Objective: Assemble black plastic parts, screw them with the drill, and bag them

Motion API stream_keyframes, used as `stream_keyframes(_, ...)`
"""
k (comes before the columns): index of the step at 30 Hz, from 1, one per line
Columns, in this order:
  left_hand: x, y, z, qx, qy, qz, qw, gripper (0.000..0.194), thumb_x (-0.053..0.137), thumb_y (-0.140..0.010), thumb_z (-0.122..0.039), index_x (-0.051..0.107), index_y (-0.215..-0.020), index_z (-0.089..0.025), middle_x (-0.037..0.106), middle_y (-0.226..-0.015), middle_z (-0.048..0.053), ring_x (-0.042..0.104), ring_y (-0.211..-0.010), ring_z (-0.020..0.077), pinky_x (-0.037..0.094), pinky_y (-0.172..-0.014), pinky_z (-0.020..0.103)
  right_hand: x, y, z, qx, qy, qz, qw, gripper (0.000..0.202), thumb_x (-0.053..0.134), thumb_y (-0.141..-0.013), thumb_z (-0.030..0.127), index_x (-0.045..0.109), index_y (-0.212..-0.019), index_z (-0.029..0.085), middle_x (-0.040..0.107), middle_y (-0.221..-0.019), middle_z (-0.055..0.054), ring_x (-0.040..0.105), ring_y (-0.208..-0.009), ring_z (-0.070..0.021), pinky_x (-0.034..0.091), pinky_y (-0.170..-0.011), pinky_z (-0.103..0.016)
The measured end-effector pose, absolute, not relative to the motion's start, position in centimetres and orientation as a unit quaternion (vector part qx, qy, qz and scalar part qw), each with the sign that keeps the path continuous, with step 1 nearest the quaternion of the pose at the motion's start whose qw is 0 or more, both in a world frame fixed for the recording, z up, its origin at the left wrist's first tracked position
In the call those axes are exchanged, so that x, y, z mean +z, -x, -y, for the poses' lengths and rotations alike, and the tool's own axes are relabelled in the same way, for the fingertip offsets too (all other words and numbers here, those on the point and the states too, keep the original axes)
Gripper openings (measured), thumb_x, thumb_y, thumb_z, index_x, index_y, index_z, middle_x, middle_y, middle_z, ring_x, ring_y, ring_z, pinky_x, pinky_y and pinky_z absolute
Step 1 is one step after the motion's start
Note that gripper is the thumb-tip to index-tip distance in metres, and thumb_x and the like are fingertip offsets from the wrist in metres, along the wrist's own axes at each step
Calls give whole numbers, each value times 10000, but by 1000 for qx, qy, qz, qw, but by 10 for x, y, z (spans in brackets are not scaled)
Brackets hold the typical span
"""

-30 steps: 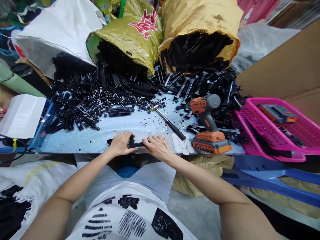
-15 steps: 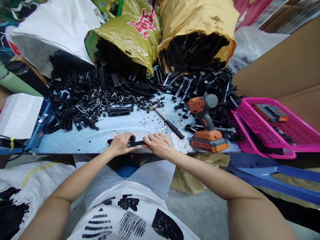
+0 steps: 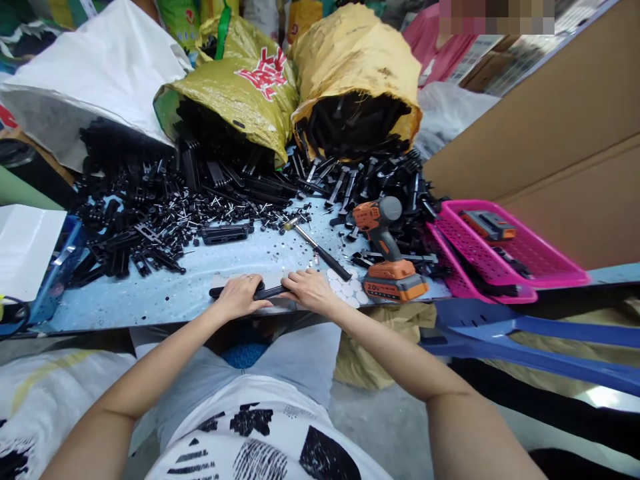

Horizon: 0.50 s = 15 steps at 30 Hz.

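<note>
Bar (image 3: 273, 291), black and slender, lies beneath the left hand (image 3: 240, 297), which curls half closed around it, and reaches the right hand (image 3: 311, 292), whose bent fingers grasp its end. Probably light, stiff, slightly slick; best held near both ends.

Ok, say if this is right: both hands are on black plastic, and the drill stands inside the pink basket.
The drill isn't inside the pink basket: the head view shows it standing on the table, left of the basket. Left hand and right hand are on black plastic.
</note>
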State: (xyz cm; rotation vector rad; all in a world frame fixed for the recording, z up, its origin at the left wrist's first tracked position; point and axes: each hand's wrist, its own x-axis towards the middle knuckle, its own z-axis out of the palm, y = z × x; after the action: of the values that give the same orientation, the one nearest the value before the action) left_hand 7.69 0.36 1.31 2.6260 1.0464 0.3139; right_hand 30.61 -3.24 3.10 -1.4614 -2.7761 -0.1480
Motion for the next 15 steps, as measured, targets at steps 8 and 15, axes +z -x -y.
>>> stream_keyframes(8, 19, -157, -123, 25, -894, -447, 9, 339, 305, -903, -125, 551, -1134, -95, 579, -1156, 183, 507, -1105, 301, 386, -869, 410, 20, -345, 27, 28, 553, 832, 20, 450, 333, -942, 532, 588, -1010, 167, 588, -963, -87, 501, -925, -190, 338, -811, -310)
stream_keyframes(15, 16, -172, -135, 18, -913, -406, -23, 367, 279, -844, -64, 613, -987, -8, 614, -960, 237, 604, -894, 323, 439, -746, 402, 33, -385, -33, 34, 874, 485, 4, 325, 326, -908, 101, 534, -1150, 36, 524, -1149, -255, 551, -1003, -273, 471, -729, -368)
